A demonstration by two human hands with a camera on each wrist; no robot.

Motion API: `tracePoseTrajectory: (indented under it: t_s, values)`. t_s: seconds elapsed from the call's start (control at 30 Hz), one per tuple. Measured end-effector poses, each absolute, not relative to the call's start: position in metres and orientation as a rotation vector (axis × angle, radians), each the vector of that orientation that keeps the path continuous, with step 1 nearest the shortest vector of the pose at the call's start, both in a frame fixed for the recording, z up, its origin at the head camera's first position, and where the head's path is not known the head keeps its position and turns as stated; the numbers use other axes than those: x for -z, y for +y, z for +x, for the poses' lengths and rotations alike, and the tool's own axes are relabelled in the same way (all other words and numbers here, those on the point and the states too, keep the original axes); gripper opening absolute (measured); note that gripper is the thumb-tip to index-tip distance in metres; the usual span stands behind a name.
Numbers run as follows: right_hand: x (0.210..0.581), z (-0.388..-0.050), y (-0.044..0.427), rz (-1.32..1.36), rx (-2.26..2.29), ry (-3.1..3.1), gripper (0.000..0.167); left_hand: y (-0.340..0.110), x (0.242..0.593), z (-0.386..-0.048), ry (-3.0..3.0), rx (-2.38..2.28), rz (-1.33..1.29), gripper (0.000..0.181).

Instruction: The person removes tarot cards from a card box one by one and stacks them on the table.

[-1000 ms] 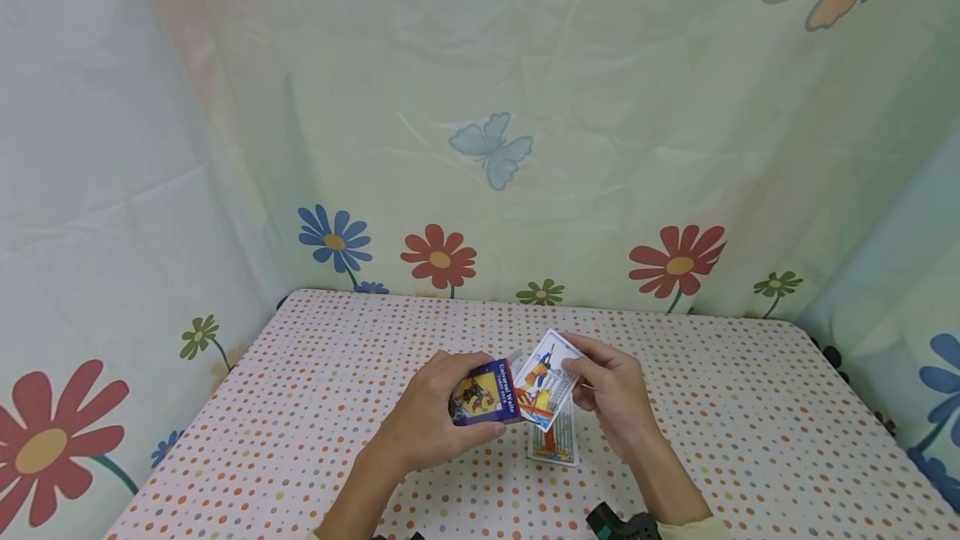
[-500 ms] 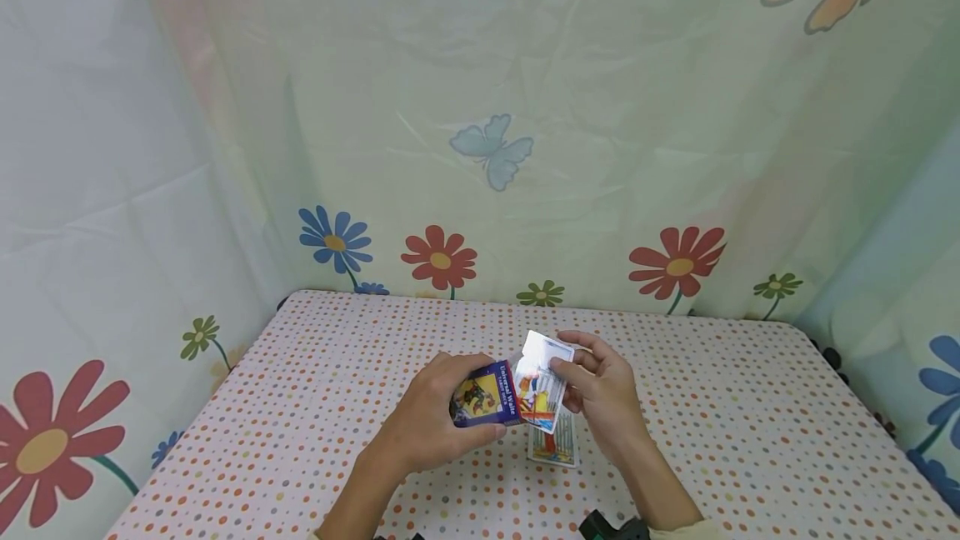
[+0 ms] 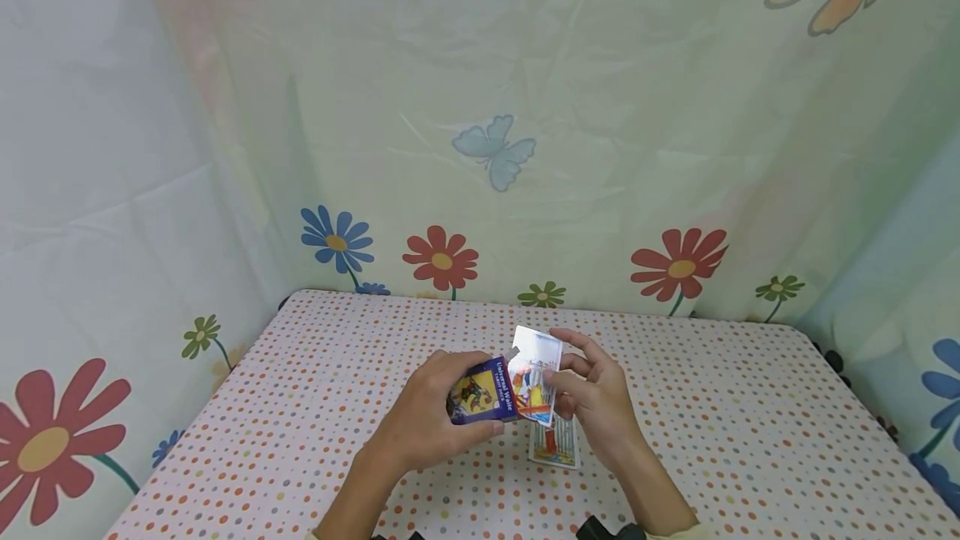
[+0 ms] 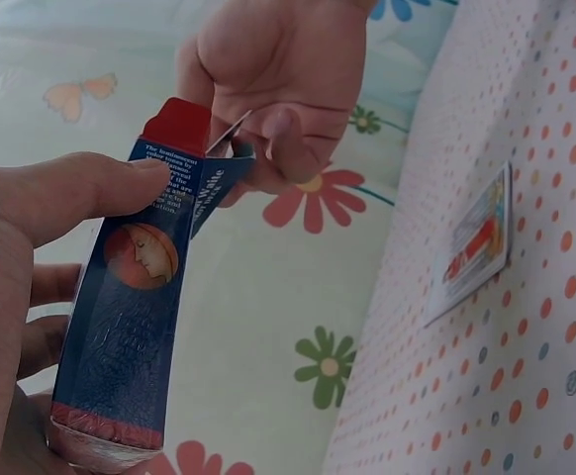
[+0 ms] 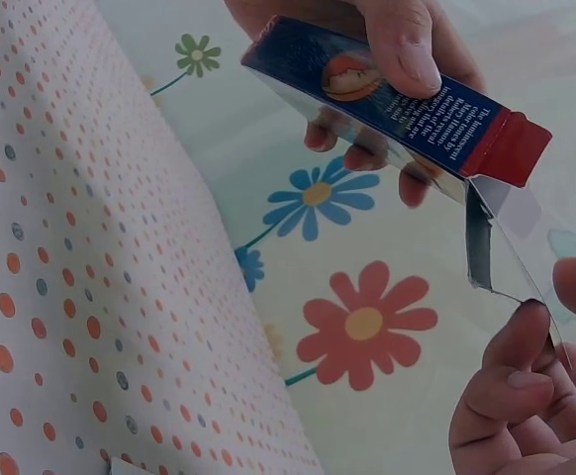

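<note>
My left hand (image 3: pixel 427 411) grips a blue tarot card box (image 3: pixel 480 397) between thumb and fingers, held tilted above the table. The box's end facing right is open; its red flap (image 4: pixel 177 126) sticks out in the left wrist view. At that end my right hand (image 3: pixel 600 394) pinches a picture card (image 3: pixel 536 365), whose upper half glares with light. Seen from the right wrist, the card shows only as a thin edge by the box mouth; whether it is inside cannot be told. Below, another picture card (image 3: pixel 557 450) lies face up on the table, partly covered from above.
The table (image 3: pixel 750 440) has a white cloth with coloured dots. Behind it hangs a pale curtain (image 3: pixel 375 148) printed with flowers and butterflies. Dark gear (image 3: pixel 609 528) shows at the right wrist, by the frame's lower edge.
My right hand has moved slightly left, bringing the card closer to the box's open end. The card has turned more upright and now reflects light. The left hand and box have barely moved.
</note>
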State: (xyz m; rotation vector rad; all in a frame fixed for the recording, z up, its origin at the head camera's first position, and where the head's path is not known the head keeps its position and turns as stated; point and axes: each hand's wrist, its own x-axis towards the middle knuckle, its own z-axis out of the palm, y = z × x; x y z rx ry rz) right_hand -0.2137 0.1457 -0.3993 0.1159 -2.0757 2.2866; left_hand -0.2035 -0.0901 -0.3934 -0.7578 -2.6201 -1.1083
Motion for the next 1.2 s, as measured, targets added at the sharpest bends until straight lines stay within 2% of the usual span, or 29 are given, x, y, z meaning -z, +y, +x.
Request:
tracePoseTrajectory:
  t_s: [0.27, 1.2]
  values:
    - [0.397, -0.213, 0.15, 0.256, -2.296, -2.1, 0.07, -0.091, 0.392, -0.203, -2.613, 1.109, -0.739, 0.072]
    - [0.394, -0.214, 0.158, 0.132, -2.172, -2.193, 0.068, -0.093, 0.394, -0.204, -2.619, 1.121, -0.705, 0.072]
